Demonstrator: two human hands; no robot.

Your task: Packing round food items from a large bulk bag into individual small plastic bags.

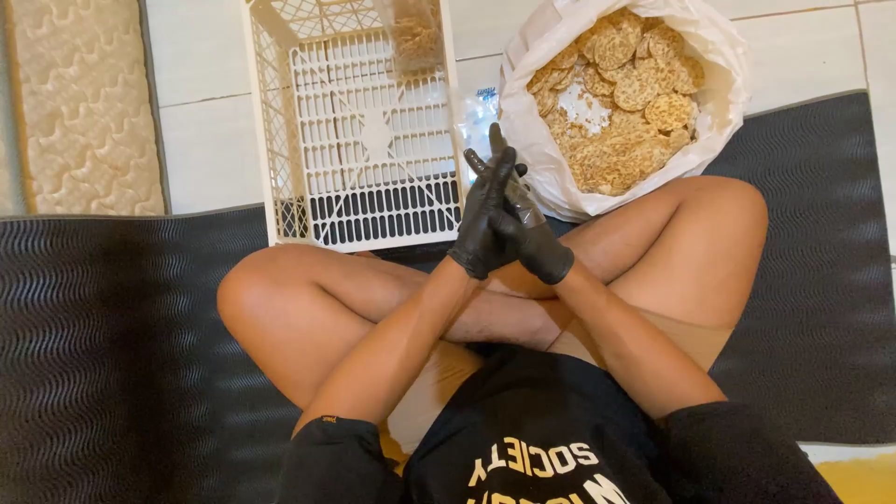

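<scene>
A: Where do the hands sit?

B: Dead centre, over the crossed legs. Both wear black gloves. The left hand (485,219) is pressed flat against the right hand (530,233), fingers straight and close together, pointing toward 12 o'clock. A small clear plastic bag (519,194) seems pinched between them; how firmly either hand grips it I cannot tell.

A: And what lies nearest?

B: At 1 o'clock from the hands, just beside the fingertips, stands a large white plastic sack (719,93), mouth open, full of round, tan, lattice-patterned crackers (621,103). At 11 o'clock lies a white plastic crate with slotted walls (359,140); a clear packet of the same tan crackers (415,37) stands at its far edge.

A: What's underneath?

B: The person sits on a black ribbed mat (112,355) spread over white floor tiles (201,93). At 10 o'clock, well apart, runs a cream quilted pad (84,103).
</scene>
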